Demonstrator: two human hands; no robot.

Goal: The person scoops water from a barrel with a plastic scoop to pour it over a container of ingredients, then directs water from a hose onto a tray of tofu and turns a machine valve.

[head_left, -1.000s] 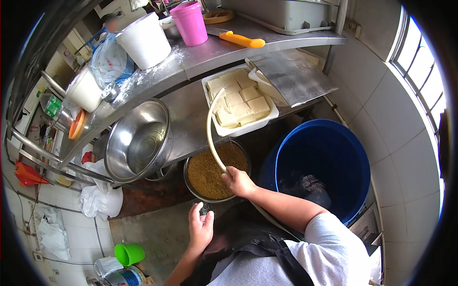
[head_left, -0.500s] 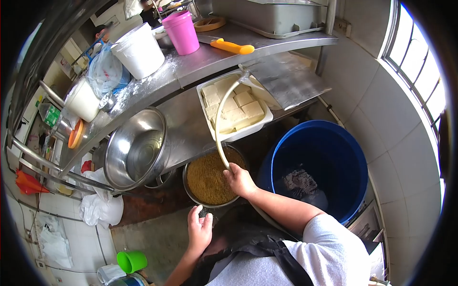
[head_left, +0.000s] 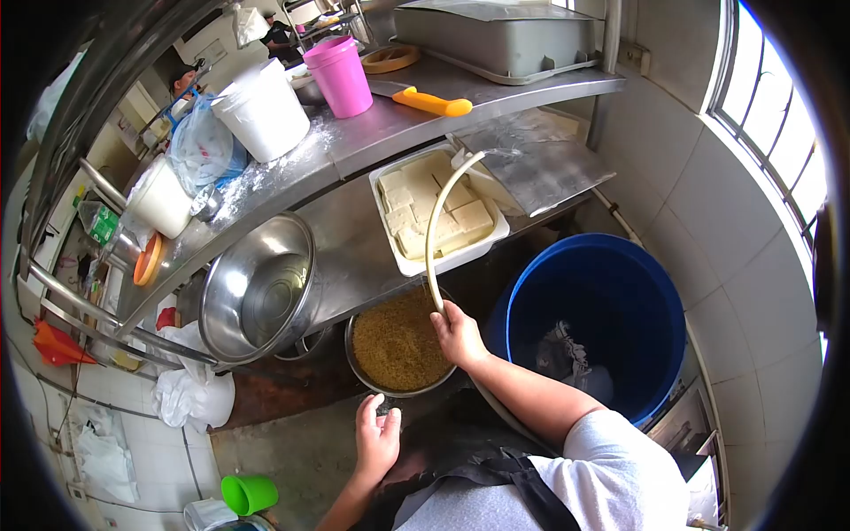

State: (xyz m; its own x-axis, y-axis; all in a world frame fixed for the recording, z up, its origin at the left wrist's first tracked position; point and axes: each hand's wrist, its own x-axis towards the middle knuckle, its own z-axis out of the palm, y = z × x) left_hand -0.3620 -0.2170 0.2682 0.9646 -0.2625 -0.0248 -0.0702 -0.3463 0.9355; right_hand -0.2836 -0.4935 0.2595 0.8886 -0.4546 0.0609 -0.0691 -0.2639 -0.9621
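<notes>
Beyond the right hand gripping it arches a pale hose, apart from the loosely parted left hand.

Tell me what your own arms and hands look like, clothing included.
The left hand and right hand are bare, without gloves. The right arm wears a short, light grey sleeve, leaving the forearm uncovered; no watch shows. The left sleeve is not visible. A black apron covers the front.
</notes>
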